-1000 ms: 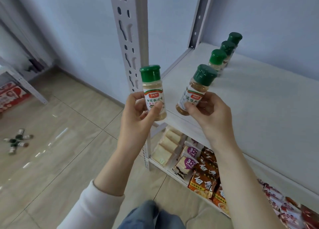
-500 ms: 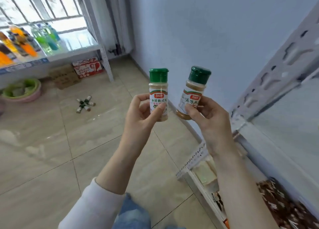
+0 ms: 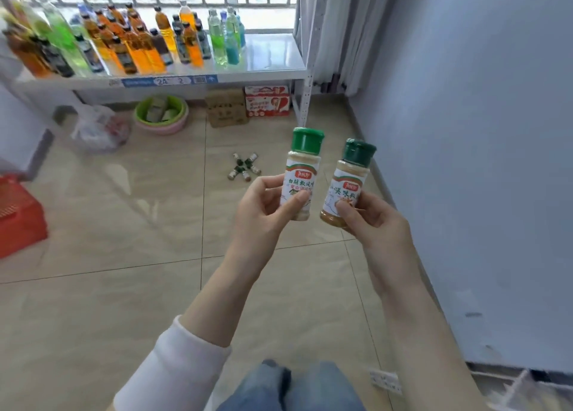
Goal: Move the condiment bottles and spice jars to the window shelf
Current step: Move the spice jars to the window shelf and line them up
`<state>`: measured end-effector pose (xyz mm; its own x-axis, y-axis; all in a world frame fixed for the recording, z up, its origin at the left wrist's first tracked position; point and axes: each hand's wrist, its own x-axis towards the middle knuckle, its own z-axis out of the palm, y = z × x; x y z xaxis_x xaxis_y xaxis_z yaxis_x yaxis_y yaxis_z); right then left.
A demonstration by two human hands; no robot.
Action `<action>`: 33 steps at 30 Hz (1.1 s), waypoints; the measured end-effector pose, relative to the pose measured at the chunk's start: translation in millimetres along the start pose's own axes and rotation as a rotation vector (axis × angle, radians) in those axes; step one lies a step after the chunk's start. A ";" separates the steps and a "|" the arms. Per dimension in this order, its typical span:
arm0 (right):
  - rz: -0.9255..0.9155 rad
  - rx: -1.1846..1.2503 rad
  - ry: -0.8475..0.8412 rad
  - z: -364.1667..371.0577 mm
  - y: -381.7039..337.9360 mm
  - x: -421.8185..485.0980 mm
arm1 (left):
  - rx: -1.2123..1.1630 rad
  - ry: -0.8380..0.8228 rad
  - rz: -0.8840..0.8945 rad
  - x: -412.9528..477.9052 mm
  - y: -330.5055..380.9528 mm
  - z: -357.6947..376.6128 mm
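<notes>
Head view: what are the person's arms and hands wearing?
The left hand and right hand are bare: no gloves, rings or watch. The left arm has a whitish long sleeve ending mid-forearm; the right forearm shows no sleeve.

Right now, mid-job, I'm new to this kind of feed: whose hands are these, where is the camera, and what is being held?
There is no machine here. These are a person's two bare hands, filmed by one wide-angle camera worn on the head, looking forward and down. The left hand grips the pale spice jar. The right hand grips the browner spice jar. Both jars have green caps and are held side by side, roughly upright. Ahead, the window shelf carries many coloured bottles, with bare space at its right end. A few small bottles lie on the tiled floor.
</notes>
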<state>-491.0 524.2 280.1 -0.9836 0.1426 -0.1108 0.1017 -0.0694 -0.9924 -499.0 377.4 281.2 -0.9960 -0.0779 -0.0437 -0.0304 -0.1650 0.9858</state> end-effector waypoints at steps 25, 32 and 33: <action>0.005 0.019 -0.177 86.8 -49.6 456.7 | 0.051 0.217 0.043 435.7 19.2 16.9; -0.081 -0.028 -0.135 151.2 -74.8 601.1 | 0.033 0.195 0.104 595.0 40.5 -18.0; -0.085 -0.032 -0.135 161.4 -81.8 619.0 | 0.039 0.189 0.108 615.4 47.2 -23.4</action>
<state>-1132.2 458.8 301.4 -0.9997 0.0122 -0.0206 0.0202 -0.0311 -0.9993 -1111.4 298.6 297.1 -0.9603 -0.2767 0.0362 0.0684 -0.1077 0.9918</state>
